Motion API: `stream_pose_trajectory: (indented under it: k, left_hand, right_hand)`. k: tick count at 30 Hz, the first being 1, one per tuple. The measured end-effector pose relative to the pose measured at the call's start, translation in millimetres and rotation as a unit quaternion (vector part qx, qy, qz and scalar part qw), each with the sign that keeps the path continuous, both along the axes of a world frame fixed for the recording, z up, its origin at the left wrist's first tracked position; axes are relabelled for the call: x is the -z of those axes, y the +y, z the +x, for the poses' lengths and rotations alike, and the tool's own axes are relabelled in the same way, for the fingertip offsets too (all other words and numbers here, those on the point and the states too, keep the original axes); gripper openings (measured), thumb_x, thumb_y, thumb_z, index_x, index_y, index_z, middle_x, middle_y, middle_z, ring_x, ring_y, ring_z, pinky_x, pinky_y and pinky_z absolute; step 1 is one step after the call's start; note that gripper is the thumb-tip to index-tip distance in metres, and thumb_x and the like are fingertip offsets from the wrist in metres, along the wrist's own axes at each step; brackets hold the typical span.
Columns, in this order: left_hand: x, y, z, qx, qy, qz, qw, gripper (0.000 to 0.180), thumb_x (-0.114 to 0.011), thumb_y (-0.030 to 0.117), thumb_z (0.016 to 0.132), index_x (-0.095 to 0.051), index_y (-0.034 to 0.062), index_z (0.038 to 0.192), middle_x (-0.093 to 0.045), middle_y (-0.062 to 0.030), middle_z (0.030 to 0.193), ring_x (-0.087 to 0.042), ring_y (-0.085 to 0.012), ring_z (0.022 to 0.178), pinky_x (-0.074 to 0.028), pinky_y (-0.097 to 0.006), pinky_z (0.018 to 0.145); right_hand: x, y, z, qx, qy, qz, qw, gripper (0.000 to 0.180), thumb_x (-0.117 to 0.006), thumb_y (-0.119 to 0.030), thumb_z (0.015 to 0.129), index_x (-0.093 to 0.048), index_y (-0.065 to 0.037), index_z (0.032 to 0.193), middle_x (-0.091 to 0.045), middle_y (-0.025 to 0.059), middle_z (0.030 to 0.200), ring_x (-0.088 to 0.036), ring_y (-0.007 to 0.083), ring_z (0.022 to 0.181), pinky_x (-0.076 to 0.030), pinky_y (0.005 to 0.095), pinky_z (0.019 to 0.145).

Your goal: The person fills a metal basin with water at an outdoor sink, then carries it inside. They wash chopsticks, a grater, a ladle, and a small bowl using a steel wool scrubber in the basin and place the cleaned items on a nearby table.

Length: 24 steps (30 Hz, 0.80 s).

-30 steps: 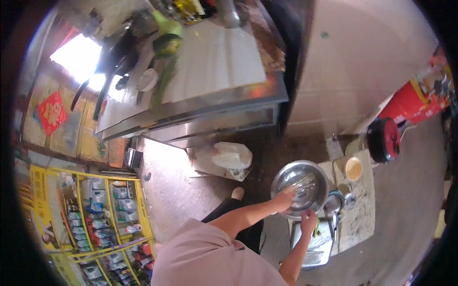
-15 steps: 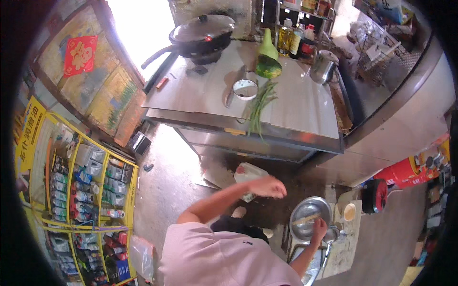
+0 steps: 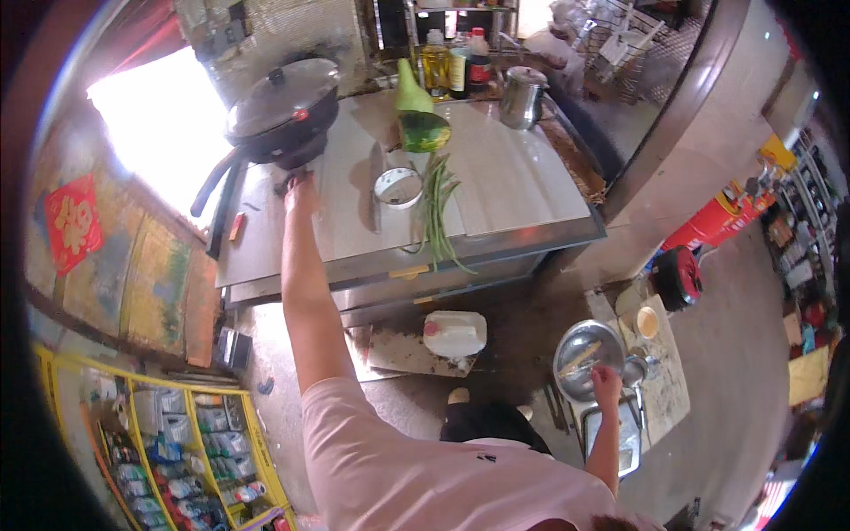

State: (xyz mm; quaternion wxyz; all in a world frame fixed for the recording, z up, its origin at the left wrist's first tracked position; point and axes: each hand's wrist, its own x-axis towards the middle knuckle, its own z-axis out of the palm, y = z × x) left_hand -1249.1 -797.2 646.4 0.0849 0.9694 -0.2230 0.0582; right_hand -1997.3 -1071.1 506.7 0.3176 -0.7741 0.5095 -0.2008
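Observation:
My left hand [image 3: 300,189] reaches to the far left of the counter, its fingers closed at a small dark thing [image 3: 283,185] in front of the lidded black wok [image 3: 283,102]. What that thing is, I cannot make out. Low at the right, my right hand [image 3: 607,382] is closed at the near right rim of a metal basin [image 3: 568,343]. A pale, stick-like strip [image 3: 582,357] lies in the basin. Whether these fingers grip the rim or something else is not plain.
On the counter [image 3: 513,181] are a white enamel bowl [image 3: 398,187], a knife [image 3: 376,188], long green beans [image 3: 436,212], a cut green gourd [image 3: 423,133], bottles [image 3: 436,66] and a metal pot [image 3: 523,99]. A white jug [image 3: 455,334] stands on the floor below.
My left arm has stretched from in front of my body up to the counter's far left, by the wok. My right hand stays by the basin. The view has turned and shifted.

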Motion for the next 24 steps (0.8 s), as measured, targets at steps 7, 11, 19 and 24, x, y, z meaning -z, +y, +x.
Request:
stream_pose_trajectory:
  k: [7,11,19,24]
  left_hand:
    - [-22,3,-19,-0.012,-0.156,0.042,0.987,0.019,-0.059,0.009,0.078,-0.059,0.0072,0.097,-0.062,-0.0134,0.095,-0.06,-0.0306,0.096,-0.051,-0.039,0.081]
    - [-61,17,-95,0.025,-0.186,-0.095,0.978,0.013,-0.063,0.008,0.075,-0.056,0.0055,0.086,-0.062,-0.0118,0.087,-0.06,-0.0294,0.085,-0.049,-0.038,0.074]
    - [-47,-7,-331,0.305,0.171,-0.329,0.878,0.019,-0.061,-0.001,0.072,-0.059,0.0059,0.09,-0.06,-0.0063,0.087,-0.057,-0.0167,0.071,-0.047,-0.028,0.065]
    - [12,-88,-434,0.364,0.506,-0.381,0.683,0.012,-0.059,0.0,0.078,-0.058,0.0024,0.09,-0.059,-0.0019,0.083,-0.057,-0.0098,0.075,-0.046,-0.025,0.071]
  right_hand:
    - [7,19,-33,0.059,-0.083,0.079,0.992,0.018,-0.064,-0.015,0.083,-0.066,0.0,0.091,-0.067,0.008,0.076,-0.062,0.0141,0.068,-0.049,0.0286,0.065]
    - [-28,31,-12,0.059,-0.041,0.056,0.996,0.018,-0.064,-0.015,0.084,-0.066,0.0,0.093,-0.067,0.0076,0.078,-0.062,0.0119,0.071,-0.048,0.0274,0.066]
    - [-113,75,114,-0.141,-0.159,0.14,0.967,0.034,-0.068,-0.011,0.082,-0.059,-0.003,0.114,-0.064,0.0072,0.103,-0.06,0.0141,0.094,-0.048,0.0276,0.082]
    - [-89,100,144,-0.282,-0.355,0.284,0.845,0.062,-0.072,-0.009,0.079,-0.039,-0.007,0.132,-0.054,0.0062,0.117,-0.05,0.0139,0.109,-0.041,0.0302,0.095]
